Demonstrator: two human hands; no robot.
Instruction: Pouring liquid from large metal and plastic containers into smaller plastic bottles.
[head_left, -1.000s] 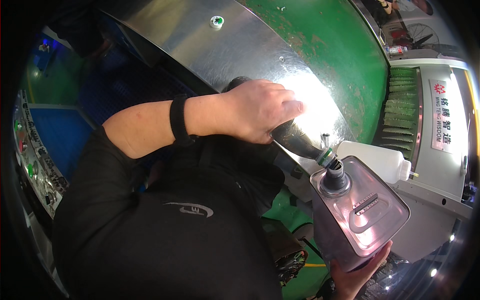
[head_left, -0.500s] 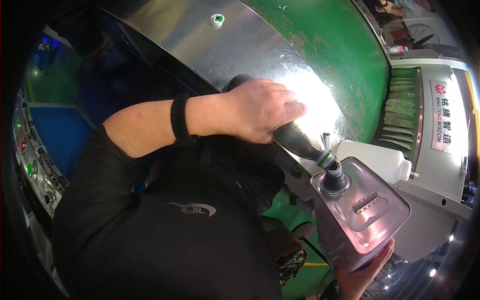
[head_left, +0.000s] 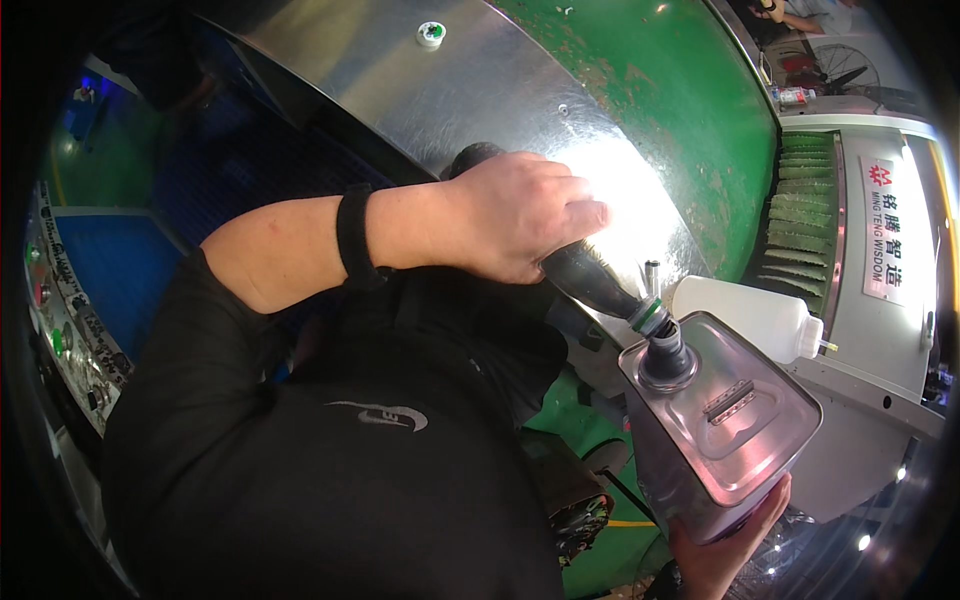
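Little has moved since the earlier frame: the left hand (head_left: 530,215) wraps a dark bottle (head_left: 595,280), tilted at the spout (head_left: 669,366) of a metal can (head_left: 735,440); the right hand (head_left: 722,555), partly hidden, seemingly clasps the can's lower end.

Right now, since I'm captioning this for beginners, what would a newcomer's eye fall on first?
Probably the shiny metal can at lower right, with the right grip at its lower side. Next, near the centre, the left grip holds a dark bottle tilted, its green-ringed neck at the can's mouth. Beyond, glare whitens part of the metal surface.
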